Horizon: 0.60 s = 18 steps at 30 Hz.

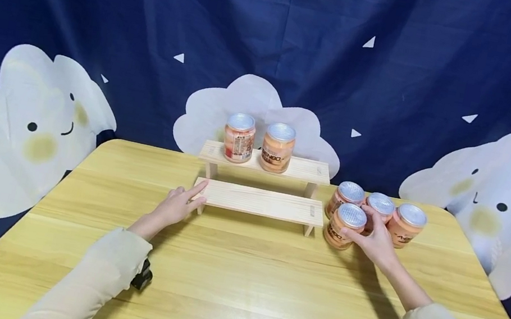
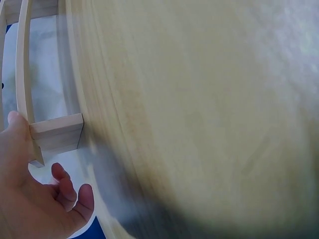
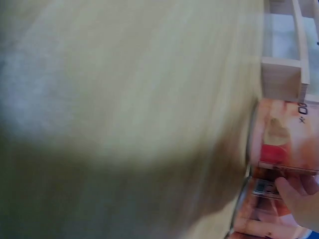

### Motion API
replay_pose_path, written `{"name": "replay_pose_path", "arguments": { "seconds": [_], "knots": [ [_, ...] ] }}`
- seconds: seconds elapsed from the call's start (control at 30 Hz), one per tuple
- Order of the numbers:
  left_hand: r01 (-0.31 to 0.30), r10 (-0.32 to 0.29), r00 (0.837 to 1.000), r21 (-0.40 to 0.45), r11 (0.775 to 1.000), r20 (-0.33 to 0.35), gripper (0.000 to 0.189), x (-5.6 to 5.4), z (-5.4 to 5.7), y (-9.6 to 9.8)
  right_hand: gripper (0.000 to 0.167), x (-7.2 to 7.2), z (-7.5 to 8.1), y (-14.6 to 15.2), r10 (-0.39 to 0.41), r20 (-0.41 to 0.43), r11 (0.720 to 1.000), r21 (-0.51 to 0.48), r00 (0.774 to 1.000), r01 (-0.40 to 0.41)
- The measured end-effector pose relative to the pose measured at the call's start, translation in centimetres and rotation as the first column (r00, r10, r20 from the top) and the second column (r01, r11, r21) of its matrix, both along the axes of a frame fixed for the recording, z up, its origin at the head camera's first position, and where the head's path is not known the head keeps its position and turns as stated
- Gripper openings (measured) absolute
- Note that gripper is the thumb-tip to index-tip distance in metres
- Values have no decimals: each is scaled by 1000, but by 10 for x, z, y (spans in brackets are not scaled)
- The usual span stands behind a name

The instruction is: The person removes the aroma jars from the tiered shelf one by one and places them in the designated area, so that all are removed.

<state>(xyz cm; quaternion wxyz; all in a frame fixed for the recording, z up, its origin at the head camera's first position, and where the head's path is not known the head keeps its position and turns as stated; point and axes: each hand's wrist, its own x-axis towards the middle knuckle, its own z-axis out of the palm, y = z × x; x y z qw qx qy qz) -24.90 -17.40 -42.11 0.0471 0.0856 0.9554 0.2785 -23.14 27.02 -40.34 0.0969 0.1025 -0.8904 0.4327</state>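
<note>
My left hand (image 1: pixel 175 205) is at the left end of the lower step of a two-step wooden rack (image 1: pixel 258 202), its thumb and index finger pinching the board's end. In the left wrist view, the other fingers curl loosely beside the rack's leg (image 2: pixel 57 132). To the rack's right, my right hand (image 1: pixel 378 241) grips the front jar (image 1: pixel 345 228), an orange-labelled jar with a clear ridged lid. Its fingers reach in between this jar and the ones behind. Close by stand a back-left jar (image 1: pixel 348 194), a middle jar (image 1: pixel 379 205) and a right jar (image 1: pixel 406 226).
Two similar jars, a left one (image 1: pixel 238 138) and a right one (image 1: pixel 278 148), stand on the rack's upper step (image 1: pixel 305 170). All of it rests on a light wooden table (image 1: pixel 234 281). Behind hangs a dark blue cloth (image 1: pixel 159 6) printed with white clouds.
</note>
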Motion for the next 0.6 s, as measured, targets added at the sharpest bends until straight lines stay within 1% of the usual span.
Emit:
{"name": "replay_pose_path", "arguments": {
  "seconds": [0.13,0.23,0.27,0.43,0.6],
  "knots": [
    [1,-1,1000,-3,1000,-15,56,-1,-2,-1,55,-3,10,-2,6,-105,994,-109,994,-18],
    [0,0,1000,-10,1000,-11,56,-1,-3,-1,50,-8,20,-3,10,-143,985,-169,990,-34],
    [-1,1,1000,-10,1000,-8,57,-1,-3,-1,50,-10,23,-4,9,-151,984,-173,988,-35],
    [-4,4,1000,-14,1000,-6,57,-1,-3,-1,53,-21,37,-14,36,-164,979,-192,986,-68],
    [2,-2,1000,-7,1000,-16,57,-1,-2,-1,54,-32,53,-41,95,-125,973,-199,988,-119]
  ]
}}
